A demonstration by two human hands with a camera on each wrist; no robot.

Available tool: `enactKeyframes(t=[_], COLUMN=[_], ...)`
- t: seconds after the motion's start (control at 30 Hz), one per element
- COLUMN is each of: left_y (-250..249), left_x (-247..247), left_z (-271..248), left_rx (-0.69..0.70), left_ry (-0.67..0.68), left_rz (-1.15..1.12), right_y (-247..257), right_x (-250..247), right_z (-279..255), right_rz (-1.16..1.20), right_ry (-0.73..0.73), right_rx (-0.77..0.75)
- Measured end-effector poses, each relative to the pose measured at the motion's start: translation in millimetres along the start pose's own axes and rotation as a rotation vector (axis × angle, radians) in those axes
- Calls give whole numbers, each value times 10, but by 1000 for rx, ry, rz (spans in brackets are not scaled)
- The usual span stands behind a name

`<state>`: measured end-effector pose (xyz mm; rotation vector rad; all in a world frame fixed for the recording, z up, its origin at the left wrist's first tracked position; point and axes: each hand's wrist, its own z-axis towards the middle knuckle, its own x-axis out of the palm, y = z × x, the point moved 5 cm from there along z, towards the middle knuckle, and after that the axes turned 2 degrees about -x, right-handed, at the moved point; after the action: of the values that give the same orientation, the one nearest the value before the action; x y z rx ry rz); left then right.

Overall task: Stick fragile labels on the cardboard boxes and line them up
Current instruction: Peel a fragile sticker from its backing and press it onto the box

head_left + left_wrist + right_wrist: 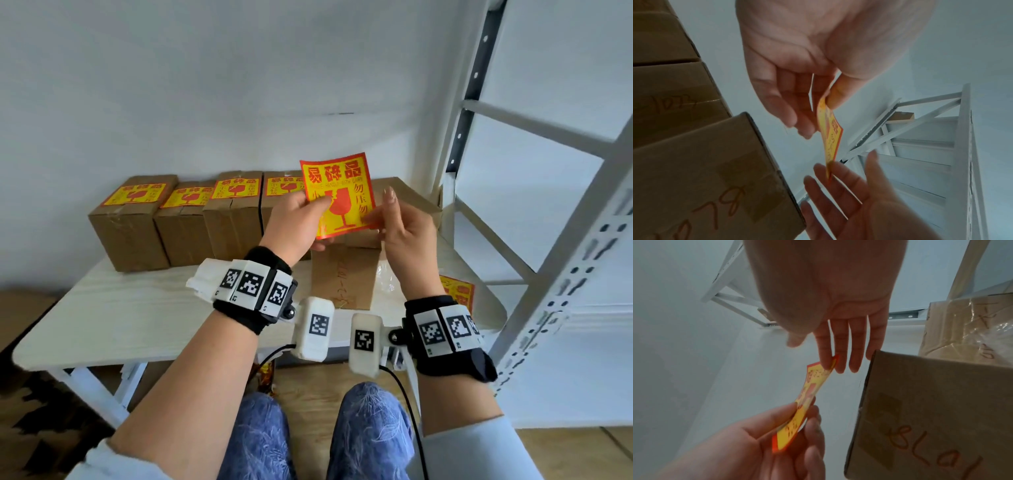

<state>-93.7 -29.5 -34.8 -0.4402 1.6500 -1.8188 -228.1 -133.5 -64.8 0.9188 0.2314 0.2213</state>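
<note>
A red-and-yellow fragile label (339, 195) is held upright in the air over the table. My left hand (320, 212) pinches its left edge between thumb and fingers, as the left wrist view (819, 112) also shows. My right hand (376, 216) touches the lower right corner with straight fingers (826, 360), the thumb standing apart. Just below the hands stands a plain cardboard box (342, 281) with handwriting on its side (931, 410). Several labelled boxes (185, 219) stand in a row along the wall at the back left.
A larger brown box (404, 195) sits behind the label at the back right. More labels (457, 291) lie near the white table's (120, 308) right edge, beside clear plastic (387, 277). A white metal rack (548, 222) stands close on the right.
</note>
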Motion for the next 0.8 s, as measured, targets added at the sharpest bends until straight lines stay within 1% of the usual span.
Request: enactKeyframes(t=[0.13,0.33,0.47,0.57,0.8], left_y=[51,104,118,153,272], left_x=[57,68,-26,-85,-125], left_z=[18,143,278,372,500], left_rx=[-27,4,-7,14,89], left_ry=[57,59,-10,-84,-146], left_rz=[53,150,34,21,222], right_y=[-80,-42,-67,-99,-201], right_x=[-107,-113,-106,-68,109], right_z=[17,65,153,222,282], right_rz=[30,33,-12,-56,-314], right_ry=[-55,-74,-124,-139,-46], right_rx=[41,-28,-42,-38,-51])
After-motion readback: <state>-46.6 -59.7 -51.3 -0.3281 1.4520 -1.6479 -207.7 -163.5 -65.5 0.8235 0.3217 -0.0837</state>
